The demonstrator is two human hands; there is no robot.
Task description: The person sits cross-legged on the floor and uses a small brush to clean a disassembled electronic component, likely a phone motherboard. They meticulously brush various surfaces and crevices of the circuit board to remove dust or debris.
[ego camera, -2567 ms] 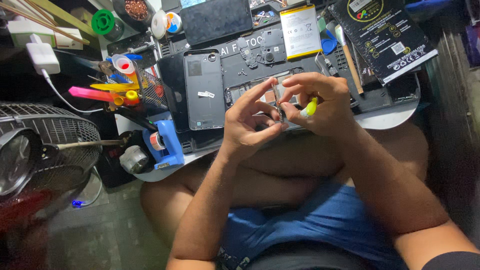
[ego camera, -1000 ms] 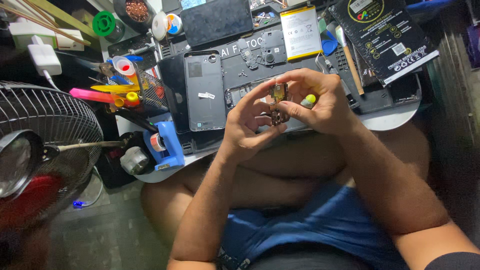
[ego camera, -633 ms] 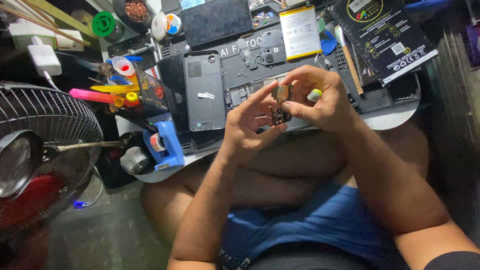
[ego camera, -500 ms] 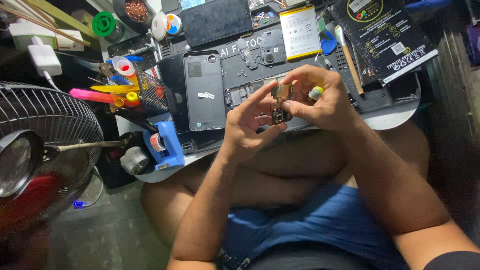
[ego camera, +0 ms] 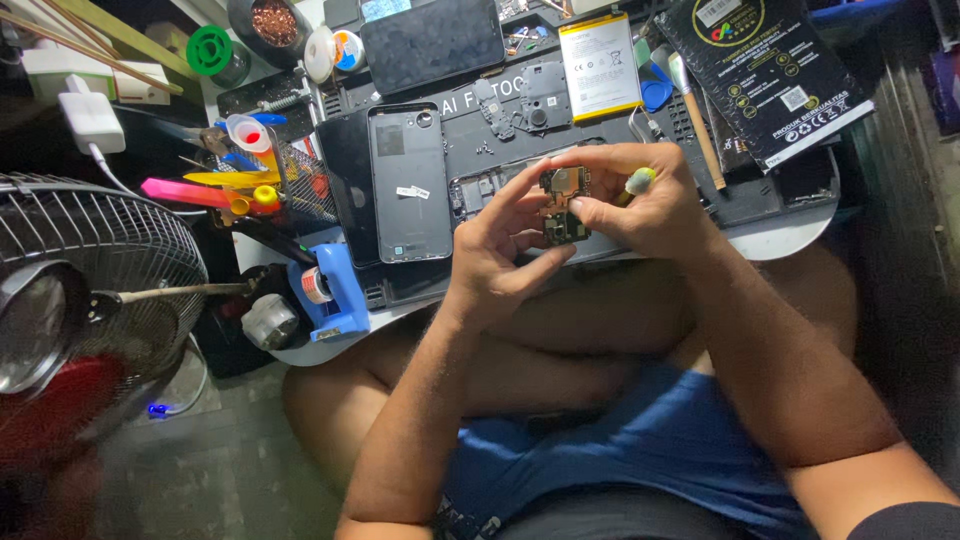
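2 hands (ego camera: 585, 225) pinch a small dark circuit board (ego camera: 565, 205) studded with metal shields.

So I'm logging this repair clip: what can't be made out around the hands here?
Head view only:
- Circuit board: lower edge covered by left hand fingers; parts too small.
- Yellow-tipped tool: shaft hidden inside right hand.
- Opened phone: mostly behind both hands.
- Fan: cut off by left edge.

Bright light falls from above on the cluttered grey work mat (ego camera: 470, 110) and it looks sharp. The glossy white battery (ego camera: 598, 68) shines. The corners are dark, and the round wire fan (ego camera: 70, 300) looks blurry.
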